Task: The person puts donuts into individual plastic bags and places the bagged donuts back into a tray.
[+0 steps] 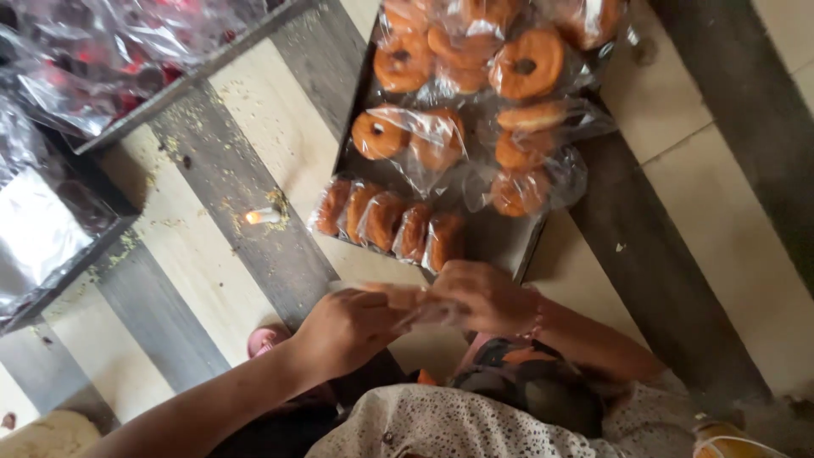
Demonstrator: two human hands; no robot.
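Note:
Both hands meet over the near edge of a dark metal tray (509, 242). My left hand (348, 326) and my right hand (487, 297) pinch one small clear plastic bag (415, 307) between them; what is inside it is blurred. A beaded bracelet sits on my right wrist. Just beyond my hands, a row of bagged doughnuts (386, 220) stands on edge at the tray's front. Further back on the tray lie several ring doughnuts (526, 64), each in a clear bag.
A small lit candle (263, 216) stands on the striped tile floor left of the tray. At the upper left is another tray (182, 80) with bags of red items, and at the left edge a shiny silver-white bag (38, 229). My toes (267, 339) show below.

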